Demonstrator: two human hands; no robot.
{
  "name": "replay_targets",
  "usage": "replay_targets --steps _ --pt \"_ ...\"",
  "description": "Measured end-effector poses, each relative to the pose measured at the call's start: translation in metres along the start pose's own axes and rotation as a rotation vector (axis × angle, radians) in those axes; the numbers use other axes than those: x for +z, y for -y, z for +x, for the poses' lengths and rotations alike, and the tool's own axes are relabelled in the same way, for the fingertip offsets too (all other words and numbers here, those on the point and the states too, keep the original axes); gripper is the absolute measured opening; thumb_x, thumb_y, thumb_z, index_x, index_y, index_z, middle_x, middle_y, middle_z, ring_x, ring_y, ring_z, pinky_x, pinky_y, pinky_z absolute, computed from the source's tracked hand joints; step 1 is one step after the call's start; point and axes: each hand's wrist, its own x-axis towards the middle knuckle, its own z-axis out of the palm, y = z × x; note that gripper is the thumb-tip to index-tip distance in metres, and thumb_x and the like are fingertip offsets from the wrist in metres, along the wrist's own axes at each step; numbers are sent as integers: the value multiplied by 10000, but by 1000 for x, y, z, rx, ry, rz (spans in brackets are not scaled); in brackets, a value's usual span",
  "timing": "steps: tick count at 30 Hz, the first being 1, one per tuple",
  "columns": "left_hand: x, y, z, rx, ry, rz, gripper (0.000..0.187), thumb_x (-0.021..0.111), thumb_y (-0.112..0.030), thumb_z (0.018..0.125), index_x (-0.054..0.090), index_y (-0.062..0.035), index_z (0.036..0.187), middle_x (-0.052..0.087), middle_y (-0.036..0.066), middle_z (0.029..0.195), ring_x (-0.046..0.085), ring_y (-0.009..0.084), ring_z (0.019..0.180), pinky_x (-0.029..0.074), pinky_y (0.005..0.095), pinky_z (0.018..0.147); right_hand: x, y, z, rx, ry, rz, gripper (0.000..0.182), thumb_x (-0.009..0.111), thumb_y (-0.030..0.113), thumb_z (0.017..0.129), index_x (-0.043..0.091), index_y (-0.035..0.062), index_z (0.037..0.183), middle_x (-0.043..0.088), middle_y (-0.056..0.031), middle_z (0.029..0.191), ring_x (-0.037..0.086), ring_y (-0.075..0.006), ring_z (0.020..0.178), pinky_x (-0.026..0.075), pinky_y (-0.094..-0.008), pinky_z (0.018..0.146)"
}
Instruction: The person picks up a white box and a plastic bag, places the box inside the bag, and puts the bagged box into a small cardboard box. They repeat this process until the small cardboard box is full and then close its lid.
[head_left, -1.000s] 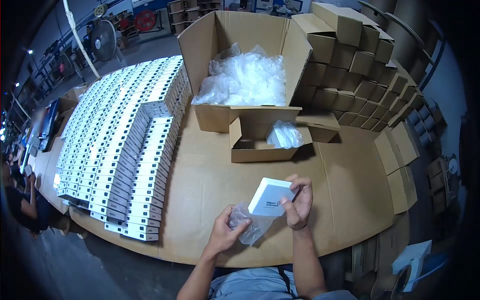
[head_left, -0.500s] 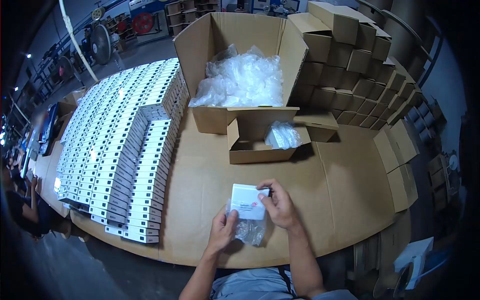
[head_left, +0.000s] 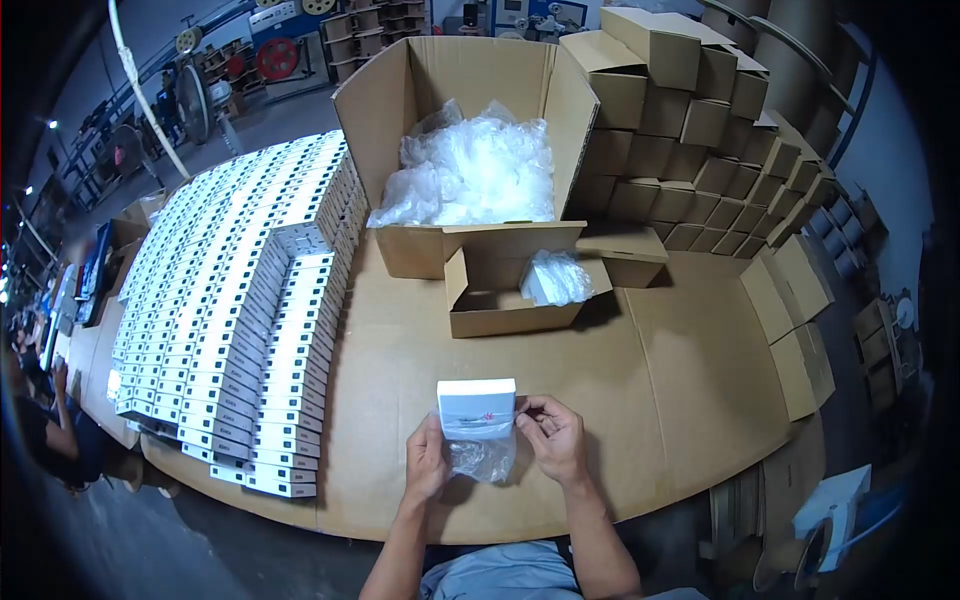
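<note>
A small white box [head_left: 477,400] stands partly inside a clear plastic bag [head_left: 480,455] just above the near edge of the cardboard-covered table [head_left: 650,400]. My left hand [head_left: 427,462] grips the bag's left side. My right hand [head_left: 552,440] pinches the bag's right edge beside the box. The lower half of the box shows through the plastic, with a small red mark on its face.
Rows of white boxes [head_left: 240,300] fill the table's left. A large open carton [head_left: 470,150] of plastic bags stands at the back. A small open carton [head_left: 515,290] holds a bagged item in front of it. Stacked brown cartons [head_left: 700,130] rise at right. A person [head_left: 40,420] sits far left.
The white box was held tilted in my right hand, apart from the bag. It has turned upright and gone down into the bag, and both hands have closed in on the bag's sides.
</note>
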Motion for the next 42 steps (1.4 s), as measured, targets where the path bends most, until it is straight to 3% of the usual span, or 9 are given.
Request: replay_targets --steps 3,12,16,18,24,29,35,38,42 --pt "-6 -5 2 63 60 213 522 343 -369 1132 530 31 1410 654 110 1262 618 183 1134 483 326 999 2 5 -1 -76 6 -44 92 598 -21 999 603 -7 1090 656 -119 1218 632 -139 1086 503 -264 938" --pt "3 -23 9 245 198 51 605 351 -379 1122 301 29 1566 563 189 1377 595 273 1214 444 433 1088 -15 19 9 -277 211 -111 110 571 12 999 582 28 1107 567 -188 1360 568 -268 1253 433 -400 1067" --pt "9 -29 5 187 176 -83 607 368 -379 1117 300 33 1559 559 186 1365 583 268 1233 450 421 1084 -16 35 10 -139 237 -48 116 615 18 980 593 9 1094 580 -173 1344 582 -241 1229 444 -398 1059" --pt "15 -29 2 160 142 -150 603 365 -374 1122 330 49 1550 572 179 1357 571 262 1253 438 402 1097 0 35 10 -86 177 331 159 663 19 959 609 -2 1107 611 -159 1299 600 -221 1200 461 -381 1037" --pt "17 -31 5 161 146 -87 511 494 -304 1094 451 41 1469 611 137 1302 585 220 1213 457 350 1060 7 -2 -1 12 65 17 364 769 -13 879 622 -24 1212 689 -110 1089 659 -207 1071 505 -340 984" --pt "18 -40 2 19 137 2 237 617 -200 1037 640 -42 1212 675 73 1189 592 107 947 472 247 756 8 0 0 -158 86 -155 221 752 -56 837 690 18 1036 745 -141 1094 695 -217 1055 518 -324 962" --pt "20 -30 1 -1 3 -71 193 580 -165 1056 702 -16 1074 696 66 1089 592 85 884 469 235 732 7 -4 -4 -80 40 -112 97 722 27 925 687 -26 999 763 -137 1063 688 -241 1093 514 -340 977" --pt "23 -27 1 24 -127 24 276 572 -209 1069 719 23 1042 715 59 982 631 117 950 506 277 875 5 -7 -6 48 -170 95 113 696 66 965 690 -43 935 731 -134 1184 665 -249 1145 506 -356 997" --pt "23 -36 6 -2 -223 -50 317 584 -245 1066 732 33 1041 724 51 938 637 104 898 506 269 839 15 27 2 -309 -85 -135 86 740 34 904 745 -8 979 635 -168 1356 659 -264 1149 513 -350 969"
